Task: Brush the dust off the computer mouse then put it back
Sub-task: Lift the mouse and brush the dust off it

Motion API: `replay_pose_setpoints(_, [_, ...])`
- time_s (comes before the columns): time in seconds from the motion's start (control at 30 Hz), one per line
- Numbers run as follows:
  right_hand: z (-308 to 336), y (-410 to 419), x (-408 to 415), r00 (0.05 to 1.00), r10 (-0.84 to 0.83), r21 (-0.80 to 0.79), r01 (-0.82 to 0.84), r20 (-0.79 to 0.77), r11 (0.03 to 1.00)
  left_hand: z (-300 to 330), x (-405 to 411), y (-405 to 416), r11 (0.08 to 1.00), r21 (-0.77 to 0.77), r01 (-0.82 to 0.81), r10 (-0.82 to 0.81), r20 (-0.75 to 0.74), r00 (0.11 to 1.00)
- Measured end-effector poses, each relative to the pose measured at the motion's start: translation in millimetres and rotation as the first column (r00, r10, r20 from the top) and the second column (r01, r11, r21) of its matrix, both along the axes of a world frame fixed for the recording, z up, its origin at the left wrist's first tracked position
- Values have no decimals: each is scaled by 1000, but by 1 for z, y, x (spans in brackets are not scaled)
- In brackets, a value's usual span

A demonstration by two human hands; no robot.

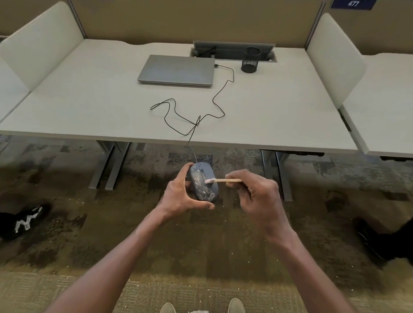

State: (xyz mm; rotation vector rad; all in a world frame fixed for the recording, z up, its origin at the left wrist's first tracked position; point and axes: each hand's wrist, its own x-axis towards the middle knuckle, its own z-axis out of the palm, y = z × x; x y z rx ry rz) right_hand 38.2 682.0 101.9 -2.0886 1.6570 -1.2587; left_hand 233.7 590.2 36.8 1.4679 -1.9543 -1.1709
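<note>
Left grip (pixel 180 195) holds the dusty wired mouse (pixel 203 182) above the carpet, off the tabletop (pixel 104 112); right grip (pixel 259 196) presses a small brush (pixel 219 180) onto it.

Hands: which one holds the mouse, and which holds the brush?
The left hand cradles the dusty mouse; the right hand pinches the small wooden brush, its tip on the mouse.
</note>
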Motion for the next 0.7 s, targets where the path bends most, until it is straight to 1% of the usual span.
replay_pose_setpoints(0.13, [-7,7,-3,995,39,19,-37,-97,999,-2,1,-1,1000,22,4,-4,2,1000])
replay_pose_setpoints(0.37, [-11,15,-13,984,91,8,-91,-151,996,-2,-1,-4,1000,4,-18,18,20,1000])
replay_pose_setpoints(0.47, [-14,18,-18,982,122,23,-120,-141,992,-1,-1,-7,1000,-16,-16,17,16,1000])
replay_pose_setpoints(0.53, [-18,21,-21,976,138,41,-133,-171,990,2,-1,-8,1000,-22,-20,20,6,1000])
replay_pose_setpoints(0.6, [-22,22,-25,973,114,56,-104,-202,993,4,-2,-10,999,-36,-19,19,-2,1000])
replay_pose_setpoints(0.7, [-22,20,-29,985,45,15,-43,-164,999,6,-4,-11,999,-50,-20,20,5,1000])
